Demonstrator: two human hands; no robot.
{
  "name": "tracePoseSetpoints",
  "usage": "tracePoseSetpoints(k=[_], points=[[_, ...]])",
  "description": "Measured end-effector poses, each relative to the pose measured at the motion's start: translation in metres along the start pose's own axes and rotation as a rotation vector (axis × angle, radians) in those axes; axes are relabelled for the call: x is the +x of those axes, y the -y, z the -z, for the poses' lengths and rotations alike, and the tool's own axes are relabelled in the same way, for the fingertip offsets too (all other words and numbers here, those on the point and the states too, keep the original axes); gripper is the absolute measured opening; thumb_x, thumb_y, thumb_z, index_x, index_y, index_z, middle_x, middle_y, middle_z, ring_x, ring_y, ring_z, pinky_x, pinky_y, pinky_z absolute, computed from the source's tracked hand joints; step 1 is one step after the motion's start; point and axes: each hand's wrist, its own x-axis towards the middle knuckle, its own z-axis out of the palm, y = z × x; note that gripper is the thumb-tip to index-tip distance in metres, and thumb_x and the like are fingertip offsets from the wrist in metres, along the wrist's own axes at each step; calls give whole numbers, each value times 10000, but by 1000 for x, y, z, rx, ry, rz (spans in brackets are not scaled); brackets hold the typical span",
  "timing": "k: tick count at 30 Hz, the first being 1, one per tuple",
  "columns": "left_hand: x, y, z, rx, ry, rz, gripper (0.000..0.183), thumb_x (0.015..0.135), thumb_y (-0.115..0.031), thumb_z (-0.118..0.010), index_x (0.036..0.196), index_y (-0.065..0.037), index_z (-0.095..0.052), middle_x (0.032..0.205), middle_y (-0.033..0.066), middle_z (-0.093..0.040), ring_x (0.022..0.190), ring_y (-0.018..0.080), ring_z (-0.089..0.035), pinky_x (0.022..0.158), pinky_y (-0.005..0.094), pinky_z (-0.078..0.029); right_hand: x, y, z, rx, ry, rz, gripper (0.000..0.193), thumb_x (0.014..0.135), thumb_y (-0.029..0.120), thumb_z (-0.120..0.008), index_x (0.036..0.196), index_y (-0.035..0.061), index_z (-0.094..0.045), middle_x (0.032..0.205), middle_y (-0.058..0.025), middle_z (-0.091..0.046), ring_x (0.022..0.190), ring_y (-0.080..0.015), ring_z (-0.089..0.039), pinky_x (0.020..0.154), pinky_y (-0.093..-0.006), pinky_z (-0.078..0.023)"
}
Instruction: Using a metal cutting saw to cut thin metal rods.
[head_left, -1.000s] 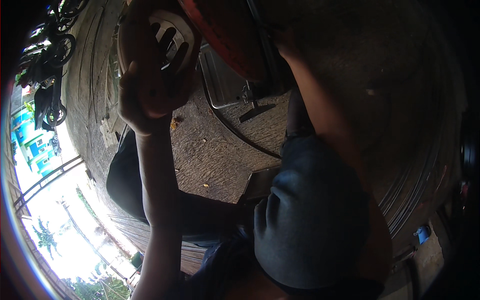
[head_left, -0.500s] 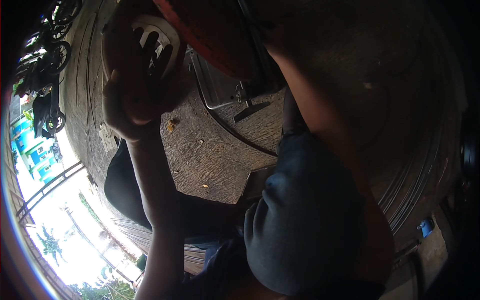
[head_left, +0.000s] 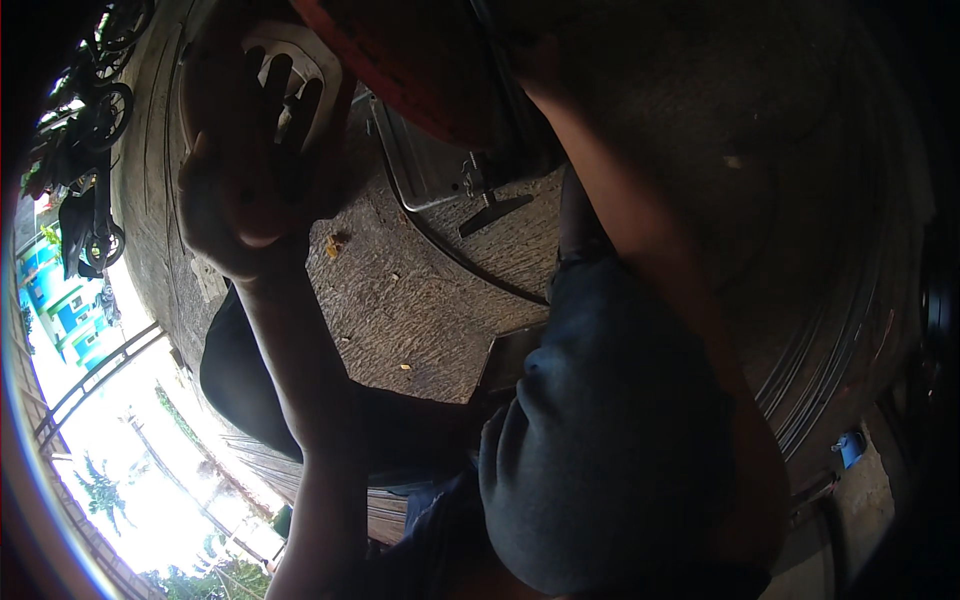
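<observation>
My left hand (head_left: 212,210) is raised at the upper left, in deep shadow. It curls round a dark, reddish thing (head_left: 260,218) with a rounded end near the wrist; its kind is hard to make out. Just beyond is a pale, rounded frame (head_left: 318,62) with dark, finger-like bars across its opening. My right arm reaches up to the machine at the top, where my right hand (head_left: 528,62) is almost lost in darkness beside a scuffed red curved cover (head_left: 410,75). Below that cover sit a dark metal base (head_left: 425,175) and a screw clamp with a T-shaped handle (head_left: 493,214).
A thin dark curved strip (head_left: 455,262) lies on the rough concrete floor (head_left: 400,320). Long thin rods (head_left: 815,385) lie at the right, near a small blue object (head_left: 850,450). Parked motorbikes (head_left: 95,210) and a railing (head_left: 100,385) stand at the bright left side.
My left hand and the pale frame have shifted slightly left. The red cover and the clamp also appear a little further left and up in view. My right arm stays beside the machine.
</observation>
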Motion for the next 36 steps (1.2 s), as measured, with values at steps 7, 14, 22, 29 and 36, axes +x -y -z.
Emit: tracePoseSetpoints(k=[7, 14, 22, 29, 36], points=[[1, 8, 11, 2, 75, -91, 660, 995, -388, -438, 1512, -48, -209, 1531, 206, -260, 1432, 396, -258, 1148, 575, -317, 8, 0, -5, -15, -3, 8, 415, 810, 250, -755, 1135, 2, -686, 1100, -140, -702, 1002, -237, -672, 899, -364, -513], [0, 4, 3, 43, 42, -95, 638, 1001, -328, -465, 1508, -34, -214, 1534, 192, -262, 1431, 371, -276, 1142, 556, -345, 2, -1, -1, -41, -12, 16, 415, 811, 252, -751, 1134, 1, -685, 1100, -143, -701, 1004, -240, -672, 900, -366, -513], [2, -1, 2, 94, 22, -97, 650, 992, -356, -436, 1509, -30, -214, 1529, 194, -271, 1426, 374, -290, 1147, 574, -319, 2, -3, -2, -79, -16, 33, 416, 812, 254, -748, 1134, -1, -684, 1100, -145, -701, 1006, -244, -673, 902, -368, -512], [1, 3, 5, 132, 40, -112, 662, 982, -370, -439, 1511, -41, -218, 1525, 180, -282, 1431, 368, -279, 1152, 551, -318, 4, -4, -2, -99, -22, 46, 416, 814, 256, -744, 1133, -3, -683, 1100, -148, -701, 1008, -248, -673, 903, -369, -511], [4, 2, 3, 8, 4, -59, 753, 918, -430, -463, 1509, -35, -213, 1505, 191, -294, 1430, 375, -273, 1149, 572, -301, -2, -1, -7, -111, -25, 57, 416, 815, 258, -741, 1133, -5, -683, 1099, -150, -701, 1009, -251, -673, 904, -371, -511]])
